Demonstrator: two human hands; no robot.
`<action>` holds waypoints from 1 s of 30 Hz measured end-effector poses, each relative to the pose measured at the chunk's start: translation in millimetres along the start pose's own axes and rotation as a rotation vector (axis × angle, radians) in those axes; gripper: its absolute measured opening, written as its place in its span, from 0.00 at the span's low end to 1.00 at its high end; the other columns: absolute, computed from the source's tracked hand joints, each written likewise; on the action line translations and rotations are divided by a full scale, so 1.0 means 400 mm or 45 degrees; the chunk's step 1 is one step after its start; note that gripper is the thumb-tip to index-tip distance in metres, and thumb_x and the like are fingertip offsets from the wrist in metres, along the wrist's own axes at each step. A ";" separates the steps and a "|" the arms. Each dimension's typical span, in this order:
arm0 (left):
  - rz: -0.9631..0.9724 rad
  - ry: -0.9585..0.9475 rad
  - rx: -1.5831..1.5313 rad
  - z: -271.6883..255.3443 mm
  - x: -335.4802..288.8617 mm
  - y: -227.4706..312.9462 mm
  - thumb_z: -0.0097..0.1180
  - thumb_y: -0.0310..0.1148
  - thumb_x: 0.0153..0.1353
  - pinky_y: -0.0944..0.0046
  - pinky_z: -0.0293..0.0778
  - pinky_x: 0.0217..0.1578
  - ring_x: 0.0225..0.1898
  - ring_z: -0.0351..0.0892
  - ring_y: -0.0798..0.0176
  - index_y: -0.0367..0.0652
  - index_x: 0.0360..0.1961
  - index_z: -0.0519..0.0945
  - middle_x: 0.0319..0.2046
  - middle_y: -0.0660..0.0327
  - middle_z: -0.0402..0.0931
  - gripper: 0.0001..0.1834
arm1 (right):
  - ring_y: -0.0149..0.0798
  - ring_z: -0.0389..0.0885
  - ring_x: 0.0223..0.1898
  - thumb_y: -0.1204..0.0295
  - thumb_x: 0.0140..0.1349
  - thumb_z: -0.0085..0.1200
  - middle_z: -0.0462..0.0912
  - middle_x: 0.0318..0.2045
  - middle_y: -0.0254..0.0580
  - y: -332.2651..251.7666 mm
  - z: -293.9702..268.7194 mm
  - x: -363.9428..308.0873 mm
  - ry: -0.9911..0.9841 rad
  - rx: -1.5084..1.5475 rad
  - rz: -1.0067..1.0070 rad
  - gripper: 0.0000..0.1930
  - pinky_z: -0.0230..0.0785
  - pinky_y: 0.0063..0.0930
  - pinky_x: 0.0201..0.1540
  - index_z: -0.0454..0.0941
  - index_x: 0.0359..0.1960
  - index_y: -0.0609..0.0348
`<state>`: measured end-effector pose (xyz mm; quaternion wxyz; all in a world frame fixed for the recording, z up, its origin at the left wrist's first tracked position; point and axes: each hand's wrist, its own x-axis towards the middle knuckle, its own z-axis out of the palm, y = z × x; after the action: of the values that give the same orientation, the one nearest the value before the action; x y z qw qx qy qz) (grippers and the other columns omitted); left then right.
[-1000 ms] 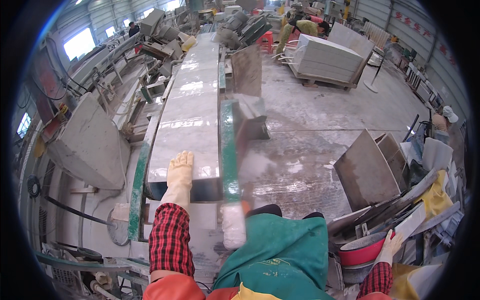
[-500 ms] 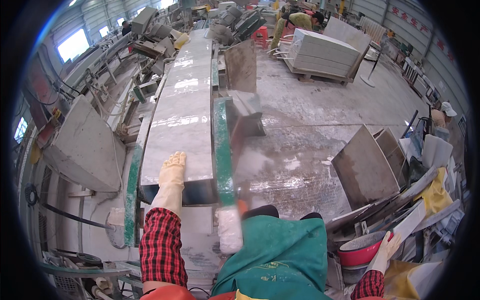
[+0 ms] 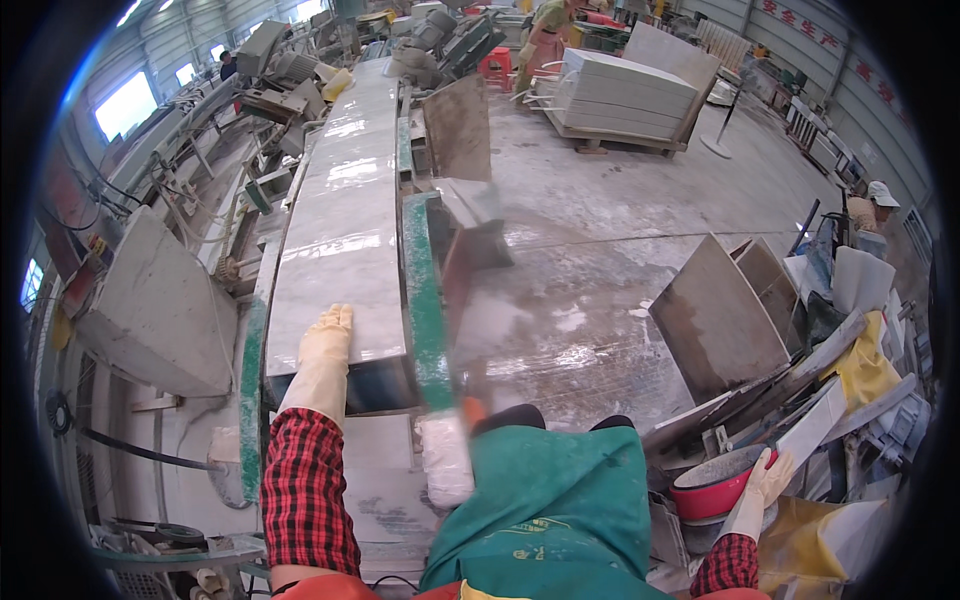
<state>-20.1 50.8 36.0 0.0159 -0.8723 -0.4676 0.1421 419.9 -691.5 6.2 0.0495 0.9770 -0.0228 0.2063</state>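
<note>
My left hand (image 3: pixel 328 342), in a cream rubber glove, lies flat on the near end of a wet, pale marble slab (image 3: pixel 345 225). Its fingers stretch forward and grip nothing. The slab's near end face looks dark, and slabs run away in a line along a machine bed with green side rails (image 3: pixel 425 285). Low at the right, my right hand (image 3: pixel 768 482), gloved too, closes around the lower end of a white strip (image 3: pixel 812 420). Beside its fingers is the rim of a red basin (image 3: pixel 712 497). The fingers' far side is partly hidden.
A white-wrapped block (image 3: pixel 445 462) sits at the near end of the right rail. Leaning brown boards (image 3: pixel 718 325) and offcuts crowd the right. Farther off stand a pallet of white slabs (image 3: pixel 622 95) and a person (image 3: pixel 548 40). A large grey slab (image 3: pixel 160 305) leans at left.
The view has shifted slightly, so most things sit farther left. My left hand stays on the slab and my right hand stays by the basin. The far person has straightened up.
</note>
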 end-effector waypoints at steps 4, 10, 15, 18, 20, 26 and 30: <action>-0.044 0.009 0.067 -0.011 -0.009 0.022 0.42 0.23 0.65 0.63 0.58 0.67 0.71 0.54 0.58 0.53 0.72 0.51 0.73 0.60 0.50 0.34 | 0.54 0.60 0.67 0.51 0.68 0.44 0.67 0.64 0.55 0.005 0.005 -0.014 0.072 0.034 -0.006 0.31 0.47 0.44 0.71 0.66 0.63 0.64; -0.058 -0.017 -0.018 -0.057 -0.037 0.037 0.63 0.13 0.38 0.65 0.57 0.68 0.72 0.52 0.57 0.51 0.72 0.50 0.72 0.56 0.50 0.58 | 0.54 0.61 0.66 0.52 0.68 0.44 0.67 0.64 0.55 0.000 0.007 -0.029 0.092 0.026 -0.042 0.31 0.49 0.45 0.70 0.66 0.63 0.64; -0.054 -0.004 -0.022 -0.036 -0.015 0.028 0.50 0.17 0.55 0.64 0.56 0.68 0.72 0.52 0.59 0.53 0.72 0.50 0.73 0.59 0.49 0.44 | 0.53 0.61 0.66 0.52 0.69 0.44 0.67 0.64 0.54 0.004 0.018 -0.043 0.156 0.039 -0.054 0.30 0.50 0.45 0.69 0.65 0.64 0.64; -0.065 -0.006 -0.011 -0.020 -0.003 0.016 0.42 0.22 0.65 0.64 0.56 0.69 0.72 0.52 0.60 0.55 0.72 0.49 0.73 0.61 0.49 0.36 | 0.54 0.62 0.66 0.53 0.68 0.46 0.68 0.63 0.54 -0.003 0.016 -0.048 0.189 0.050 -0.087 0.30 0.52 0.45 0.68 0.66 0.63 0.64; -0.062 -0.015 0.016 -0.022 -0.001 0.018 0.41 0.23 0.66 0.64 0.55 0.69 0.72 0.52 0.60 0.56 0.73 0.48 0.73 0.62 0.48 0.35 | 0.54 0.63 0.65 0.54 0.68 0.46 0.69 0.63 0.54 0.001 0.020 -0.053 0.239 0.059 -0.110 0.29 0.53 0.45 0.67 0.66 0.63 0.64; -0.066 -0.018 -0.028 -0.024 0.004 0.016 0.47 0.19 0.57 0.64 0.55 0.69 0.72 0.51 0.60 0.55 0.73 0.48 0.73 0.60 0.47 0.43 | 0.55 0.64 0.64 0.52 0.69 0.44 0.70 0.61 0.56 -0.021 0.009 -0.076 0.302 0.033 -0.126 0.30 0.54 0.45 0.67 0.68 0.61 0.66; -0.054 -0.008 -0.142 -0.007 0.025 0.003 0.60 0.12 0.40 0.65 0.55 0.69 0.73 0.50 0.58 0.52 0.72 0.49 0.73 0.57 0.48 0.57 | 0.54 0.64 0.65 0.52 0.69 0.44 0.70 0.62 0.53 -0.039 -0.008 -0.095 0.291 -0.044 -0.093 0.30 0.55 0.47 0.65 0.68 0.62 0.63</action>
<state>-13.0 58.7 36.1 -0.0313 -0.8612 -0.4933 0.1183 384.8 -674.6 -7.6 0.0760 0.9462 0.0149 0.3141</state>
